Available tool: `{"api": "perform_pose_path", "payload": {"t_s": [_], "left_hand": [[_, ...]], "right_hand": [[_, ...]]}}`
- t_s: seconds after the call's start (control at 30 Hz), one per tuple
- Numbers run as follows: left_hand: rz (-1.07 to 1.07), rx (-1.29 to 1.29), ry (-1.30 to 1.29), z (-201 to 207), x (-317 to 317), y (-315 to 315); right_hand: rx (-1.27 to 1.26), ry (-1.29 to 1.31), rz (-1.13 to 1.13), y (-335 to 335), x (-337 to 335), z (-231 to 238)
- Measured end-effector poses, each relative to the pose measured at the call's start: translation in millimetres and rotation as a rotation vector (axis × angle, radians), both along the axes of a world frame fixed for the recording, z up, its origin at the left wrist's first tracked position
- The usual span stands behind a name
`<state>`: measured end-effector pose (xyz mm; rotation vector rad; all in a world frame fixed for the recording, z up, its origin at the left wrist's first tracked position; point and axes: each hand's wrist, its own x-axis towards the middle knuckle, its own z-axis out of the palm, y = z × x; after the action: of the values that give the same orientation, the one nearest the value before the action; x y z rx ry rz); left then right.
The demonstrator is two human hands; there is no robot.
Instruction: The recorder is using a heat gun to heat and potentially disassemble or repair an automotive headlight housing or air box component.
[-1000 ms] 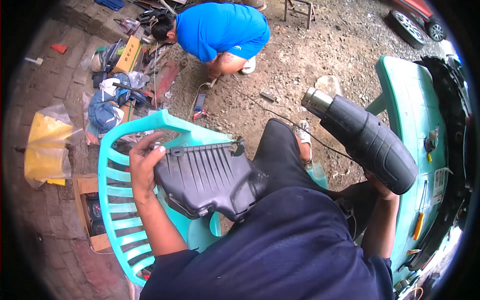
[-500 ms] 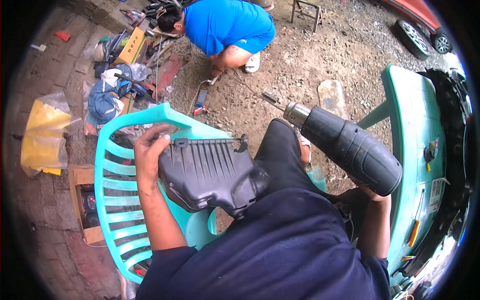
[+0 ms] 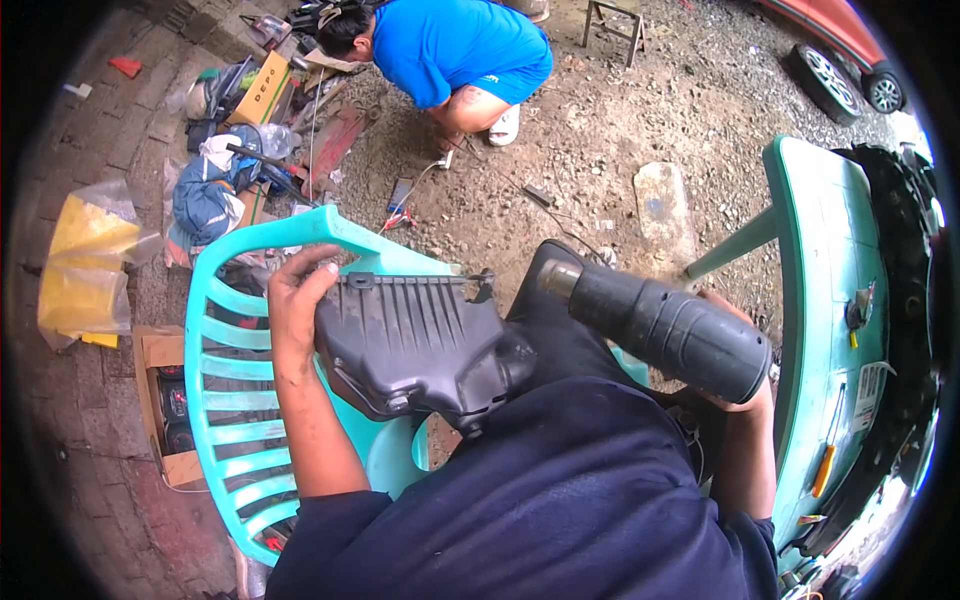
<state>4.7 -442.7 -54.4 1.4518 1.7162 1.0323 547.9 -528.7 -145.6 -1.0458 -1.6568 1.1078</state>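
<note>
A black ribbed plastic air filter housing point(image 3: 415, 345) rests on my lap over the seat of the turquoise chair. My left hand point(image 3: 298, 305) grips its upper left edge, thumb on top and fingers curled over the rim. In my right hand point(image 3: 754, 396) is a black heat gun point(image 3: 670, 330), held over my right thigh. Its metal nozzle points left, a short way right of the housing and apart from it. The gun's body hides its handle and most of my right fingers.
The turquoise plastic chair point(image 3: 200, 380) stands on my left. To the right, a turquoise table point(image 3: 835, 260) holds a yellow-handled screwdriver point(image 3: 826, 462) and a large black part point(image 3: 915, 330). Ahead, a person in blue point(image 3: 460, 50) crouches on gravel beside clutter. A cord trails over the ground.
The heat gun has moved left and its nozzle has dropped, coming nearer the housing. My left hand and the housing have barely shifted. The crouching person's hands have moved slightly.
</note>
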Motion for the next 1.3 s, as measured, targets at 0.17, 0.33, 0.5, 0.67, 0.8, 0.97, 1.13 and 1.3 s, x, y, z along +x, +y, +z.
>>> {"api": "perform_pose_path", "payload": {"t_s": [0.17,0.33,0.5,0.67,0.8,0.97,1.13,1.3], "left_hand": [[-0.017,0.037,0.008,-2.2,0.4,1.9],[-0.020,0.036,-0.013,-13.9,-6.6,20.0],[0.026,-0.018,-0.027,-32.9,-27.3,36.5],[0.004,-0.058,-0.055,-26.3,-8.6,51.6],[-0.009,-0.041,-0.018,-22.1,-0.9,54.6],[0.009,-0.010,0.048,-24.0,-5.2,48.8],[0.012,-0.003,0.036,-20.9,-5.5,39.5],[0.011,-0.011,0.034,-22.2,-5.4,43.1]], "right_hand": [[-0.126,-0.030,0.079,-5.4,-14.1,-14.7],[-0.160,-0.064,0.300,-7.1,-15.2,-10.3],[-0.180,-0.004,0.410,-1.2,-21.1,-14.0],[-0.174,-0.034,0.330,-4.8,-16.2,-13.7],[-0.163,0.002,0.310,-5.5,-10.8,-17.1],[-0.179,0.032,0.292,-4.7,-8.7,-19.4],[-0.108,0.000,0.278,2.0,-6.7,-18.8],[-0.202,0.085,0.143,-3.4,-11.1,-13.2]]}}
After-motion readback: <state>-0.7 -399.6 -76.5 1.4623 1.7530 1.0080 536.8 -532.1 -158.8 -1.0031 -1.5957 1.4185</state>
